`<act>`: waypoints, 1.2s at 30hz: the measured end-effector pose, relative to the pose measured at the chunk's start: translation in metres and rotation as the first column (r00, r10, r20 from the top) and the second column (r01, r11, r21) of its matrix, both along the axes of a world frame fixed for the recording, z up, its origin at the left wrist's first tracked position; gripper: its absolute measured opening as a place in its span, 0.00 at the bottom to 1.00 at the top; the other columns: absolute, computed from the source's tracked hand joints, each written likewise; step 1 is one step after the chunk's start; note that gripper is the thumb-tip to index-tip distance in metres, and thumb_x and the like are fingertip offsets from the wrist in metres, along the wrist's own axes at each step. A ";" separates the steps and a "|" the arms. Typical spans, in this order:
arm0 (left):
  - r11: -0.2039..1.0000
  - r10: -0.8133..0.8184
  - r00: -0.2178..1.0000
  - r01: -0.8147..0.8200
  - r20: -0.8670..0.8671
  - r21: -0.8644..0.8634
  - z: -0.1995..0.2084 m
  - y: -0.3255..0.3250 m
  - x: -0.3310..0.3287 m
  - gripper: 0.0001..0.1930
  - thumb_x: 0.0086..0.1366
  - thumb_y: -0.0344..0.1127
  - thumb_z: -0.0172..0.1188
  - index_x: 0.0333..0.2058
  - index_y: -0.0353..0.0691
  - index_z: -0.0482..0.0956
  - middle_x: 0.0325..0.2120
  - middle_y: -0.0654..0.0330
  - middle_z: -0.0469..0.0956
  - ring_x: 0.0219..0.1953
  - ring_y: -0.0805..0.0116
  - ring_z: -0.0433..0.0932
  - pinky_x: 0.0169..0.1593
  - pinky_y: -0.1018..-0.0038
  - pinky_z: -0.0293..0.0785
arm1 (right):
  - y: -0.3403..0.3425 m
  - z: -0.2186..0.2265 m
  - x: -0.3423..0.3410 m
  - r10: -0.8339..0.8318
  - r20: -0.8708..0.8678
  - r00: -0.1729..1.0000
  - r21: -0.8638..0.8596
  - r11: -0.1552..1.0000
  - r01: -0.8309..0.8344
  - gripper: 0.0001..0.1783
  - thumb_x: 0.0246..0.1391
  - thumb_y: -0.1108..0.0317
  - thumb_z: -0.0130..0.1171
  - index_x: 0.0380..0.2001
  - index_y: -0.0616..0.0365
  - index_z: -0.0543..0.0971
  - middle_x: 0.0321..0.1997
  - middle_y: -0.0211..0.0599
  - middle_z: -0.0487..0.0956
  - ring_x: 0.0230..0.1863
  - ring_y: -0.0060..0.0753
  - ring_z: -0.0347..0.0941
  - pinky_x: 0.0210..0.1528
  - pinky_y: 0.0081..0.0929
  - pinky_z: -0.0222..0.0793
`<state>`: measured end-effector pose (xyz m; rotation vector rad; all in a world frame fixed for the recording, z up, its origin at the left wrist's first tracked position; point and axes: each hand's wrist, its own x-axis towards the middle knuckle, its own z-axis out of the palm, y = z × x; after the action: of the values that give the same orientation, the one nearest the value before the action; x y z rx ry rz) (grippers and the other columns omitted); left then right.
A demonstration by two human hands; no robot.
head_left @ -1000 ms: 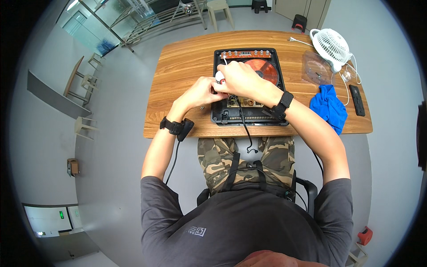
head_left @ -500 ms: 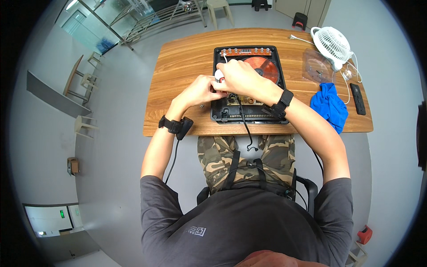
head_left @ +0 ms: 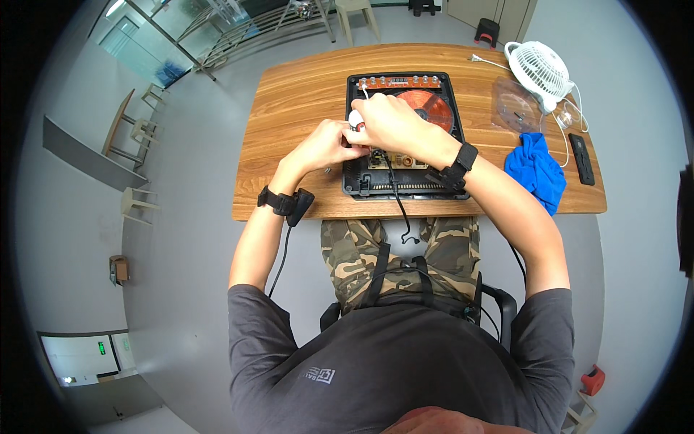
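Observation:
On the wooden table (head_left: 289, 94) lies an opened induction cooker (head_left: 353, 186) in a black shell. Inside are a round copper coil (head_left: 437, 108), a narrow orange board (head_left: 403, 83) along the far edge and a circuit board (head_left: 406, 162) nearer me. My right hand (head_left: 394, 124) is closed around a screwdriver (head_left: 355, 116) with a white and red handle, held over the shell's left side; its tip is hidden. Beside it, my left hand (head_left: 324, 146) has its fingers pinched together at the circuit board's left end. Whatever lies between those fingertips cannot be made out.
A black power cord (head_left: 397, 199) hangs from the cooker over the table's front edge. To the right are a white fan (head_left: 541, 71), a clear plastic tray (head_left: 513, 108), a blue cloth (head_left: 536, 173) and a black strip-shaped object (head_left: 581, 160). Small metal bits (head_left: 328, 171) lie left of the shell.

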<state>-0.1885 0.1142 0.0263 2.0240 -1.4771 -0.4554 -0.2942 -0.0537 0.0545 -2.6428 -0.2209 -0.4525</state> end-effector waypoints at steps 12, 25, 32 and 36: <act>0.996 0.084 0.996 -0.084 0.043 0.004 -0.001 0.000 -0.002 0.17 0.52 0.38 0.75 0.35 0.32 0.84 0.28 0.53 0.86 0.31 0.62 0.85 0.39 0.68 0.79 | 0.000 0.010 0.002 0.024 -0.076 0.997 -0.058 0.998 -0.029 0.25 0.49 0.52 0.64 0.36 0.67 0.80 0.29 0.58 0.82 0.34 0.60 0.82 0.40 0.49 0.78; 0.989 0.106 0.994 -0.104 0.015 -0.105 -0.014 0.012 -0.003 0.15 0.53 0.39 0.75 0.35 0.35 0.85 0.30 0.51 0.86 0.33 0.57 0.85 0.42 0.66 0.79 | 0.030 0.022 0.005 -0.123 -0.131 0.984 -0.254 0.963 0.087 0.29 0.62 0.46 0.53 0.34 0.68 0.80 0.30 0.59 0.82 0.35 0.59 0.82 0.40 0.49 0.78; 0.990 0.030 0.999 -0.032 -0.017 -0.135 -0.006 0.025 0.003 0.13 0.56 0.37 0.73 0.38 0.37 0.86 0.34 0.54 0.87 0.37 0.64 0.84 0.44 0.68 0.78 | 0.035 0.032 0.011 -0.005 -0.179 0.984 -0.217 0.976 -0.034 0.21 0.56 0.55 0.54 0.37 0.66 0.79 0.31 0.57 0.83 0.37 0.59 0.82 0.41 0.49 0.77; 0.981 0.133 0.990 -0.137 -0.039 -0.134 -0.004 0.023 -0.003 0.17 0.53 0.40 0.75 0.37 0.35 0.84 0.31 0.50 0.86 0.37 0.54 0.85 0.43 0.64 0.79 | 0.038 0.040 0.008 0.017 -0.214 0.977 -0.205 0.977 -0.062 0.22 0.52 0.56 0.55 0.39 0.67 0.79 0.34 0.58 0.84 0.40 0.58 0.82 0.43 0.49 0.78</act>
<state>-0.1920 0.1368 0.0224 1.9852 -1.3068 -0.3182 -0.2867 -0.0155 0.0941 -2.8624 -0.2672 -0.1375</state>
